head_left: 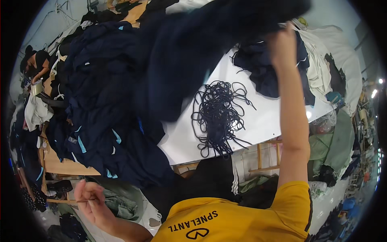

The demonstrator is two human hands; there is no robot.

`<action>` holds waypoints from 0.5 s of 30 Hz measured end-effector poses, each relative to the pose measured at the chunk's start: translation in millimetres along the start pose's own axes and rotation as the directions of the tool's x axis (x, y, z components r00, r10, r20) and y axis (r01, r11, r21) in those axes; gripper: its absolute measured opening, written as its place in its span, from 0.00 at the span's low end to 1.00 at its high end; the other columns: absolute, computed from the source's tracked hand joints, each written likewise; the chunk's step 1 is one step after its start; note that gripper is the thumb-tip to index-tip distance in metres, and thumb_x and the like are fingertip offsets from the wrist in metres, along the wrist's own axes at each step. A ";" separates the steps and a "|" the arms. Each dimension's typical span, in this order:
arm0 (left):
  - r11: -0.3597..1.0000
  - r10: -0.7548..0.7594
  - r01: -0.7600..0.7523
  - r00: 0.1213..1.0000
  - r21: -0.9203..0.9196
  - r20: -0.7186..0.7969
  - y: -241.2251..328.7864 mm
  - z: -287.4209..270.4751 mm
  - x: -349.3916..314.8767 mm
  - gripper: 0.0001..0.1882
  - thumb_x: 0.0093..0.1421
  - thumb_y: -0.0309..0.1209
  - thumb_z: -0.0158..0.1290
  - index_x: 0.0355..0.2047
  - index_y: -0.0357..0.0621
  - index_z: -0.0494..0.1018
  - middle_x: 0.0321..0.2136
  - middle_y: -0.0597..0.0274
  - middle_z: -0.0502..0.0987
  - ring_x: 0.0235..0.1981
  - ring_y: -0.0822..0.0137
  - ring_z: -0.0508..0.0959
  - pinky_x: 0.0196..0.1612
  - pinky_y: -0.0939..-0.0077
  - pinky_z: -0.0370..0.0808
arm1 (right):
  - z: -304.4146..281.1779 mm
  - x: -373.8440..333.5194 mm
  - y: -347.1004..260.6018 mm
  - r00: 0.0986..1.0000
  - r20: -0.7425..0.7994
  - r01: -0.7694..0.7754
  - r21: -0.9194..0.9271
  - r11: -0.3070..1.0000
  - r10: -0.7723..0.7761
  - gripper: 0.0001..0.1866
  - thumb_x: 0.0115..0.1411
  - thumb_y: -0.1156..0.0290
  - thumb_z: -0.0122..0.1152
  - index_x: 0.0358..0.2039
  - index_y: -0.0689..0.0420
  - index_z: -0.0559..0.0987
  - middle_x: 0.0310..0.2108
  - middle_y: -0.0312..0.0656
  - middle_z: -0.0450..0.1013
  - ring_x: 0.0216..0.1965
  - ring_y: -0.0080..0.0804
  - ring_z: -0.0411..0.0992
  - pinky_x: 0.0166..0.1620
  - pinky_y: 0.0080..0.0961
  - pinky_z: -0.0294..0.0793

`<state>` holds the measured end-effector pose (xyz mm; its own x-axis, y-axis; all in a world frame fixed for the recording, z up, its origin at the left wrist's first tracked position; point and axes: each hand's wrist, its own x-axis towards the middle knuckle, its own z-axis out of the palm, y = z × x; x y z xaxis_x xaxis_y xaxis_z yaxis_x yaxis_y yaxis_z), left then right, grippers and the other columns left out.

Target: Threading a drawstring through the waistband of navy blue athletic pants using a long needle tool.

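My right hand [281,46], blurred by motion, reaches to the far right and grips a dark navy garment [177,60]. The cloth stretches leftward in the air above the white table, smeared by its movement. At the lower left, off the table's edge, my left hand [90,201] is raised with its fingers curled together. Something thin and dark shows at those fingers, too small to name. A tangled heap of navy cords [219,117] lies on the white tabletop [181,139] between my arms.
Navy garments with light blue strips form a large pile [96,88] on the left. More navy cloth [262,76] lies at the right, beside white fabric [318,68]. A person [37,64] works at the far left. Stools [264,157] stand under the table.
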<state>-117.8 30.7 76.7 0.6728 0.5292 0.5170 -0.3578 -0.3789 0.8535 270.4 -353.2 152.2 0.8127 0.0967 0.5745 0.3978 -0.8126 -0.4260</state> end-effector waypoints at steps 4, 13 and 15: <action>0.967 -0.244 0.243 0.970 -0.070 -0.003 -13.7 -0.4 -3.0 0.11 0.67 0.31 0.42 0.46 0.41 0.69 0.29 0.68 0.71 0.24 0.84 0.60 0.27 0.93 0.53 | -38.6 11.1 99.9 0.881 -0.212 -0.172 0.691 0.702 0.424 0.37 0.55 0.67 0.62 0.61 0.59 0.54 0.43 0.39 0.70 0.38 0.26 0.67 0.44 0.23 0.67; 0.935 -0.321 0.349 0.911 -0.068 0.258 -34.0 40.2 7.1 0.12 0.65 0.30 0.43 0.45 0.35 0.69 0.30 0.59 0.75 0.26 0.77 0.62 0.33 0.86 0.60 | 67.8 -138.4 161.5 0.638 0.468 -0.769 0.341 0.542 0.612 0.24 0.58 0.53 0.56 0.54 0.47 0.72 0.45 0.32 0.72 0.43 0.26 0.69 0.47 0.31 0.66; 0.940 -0.306 0.339 0.894 -0.046 0.326 -31.0 52.5 6.8 0.13 0.65 0.30 0.44 0.45 0.35 0.69 0.30 0.58 0.76 0.26 0.77 0.63 0.33 0.86 0.61 | 111.9 -163.8 173.4 0.574 0.473 -0.808 0.196 0.555 0.669 0.23 0.59 0.53 0.55 0.52 0.49 0.73 0.42 0.33 0.72 0.42 0.29 0.69 0.42 0.31 0.69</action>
<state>-68.1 6.2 50.2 0.9225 0.3418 0.1794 -0.1379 -0.1420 0.9802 253.9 -445.7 -93.9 0.9336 -0.2164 -0.2857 -0.3529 -0.4167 -0.8378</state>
